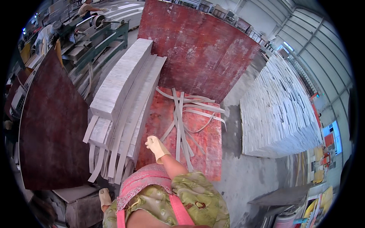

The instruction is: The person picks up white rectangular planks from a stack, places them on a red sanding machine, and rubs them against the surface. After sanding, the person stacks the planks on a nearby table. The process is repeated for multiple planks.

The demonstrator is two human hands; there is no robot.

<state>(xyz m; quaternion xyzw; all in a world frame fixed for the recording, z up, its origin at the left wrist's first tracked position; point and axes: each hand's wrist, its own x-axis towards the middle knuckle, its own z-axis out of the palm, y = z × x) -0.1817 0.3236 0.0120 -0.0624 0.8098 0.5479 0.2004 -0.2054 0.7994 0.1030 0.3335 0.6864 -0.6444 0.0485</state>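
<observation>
Dark panel (53,125): upright, left of the strips.
Left hand (104,197): gloved, low below the stack's near end; cannot tell the fingers' state.
Strip stack (121,81): long pale strips, a thick block on top.
Right hand (155,146): gloved, fingers curled together, just right of the stack.
Red base board (209,159): carries crossed loose strips (178,127) beyond the right fingers; upright red board (197,49) behind.
White pile (279,110): far right.

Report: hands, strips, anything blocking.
Right hand over red board, left hand low at left; nothing visibly held. Loose strips crisscrossed on board. Upright red panel beyond.
</observation>
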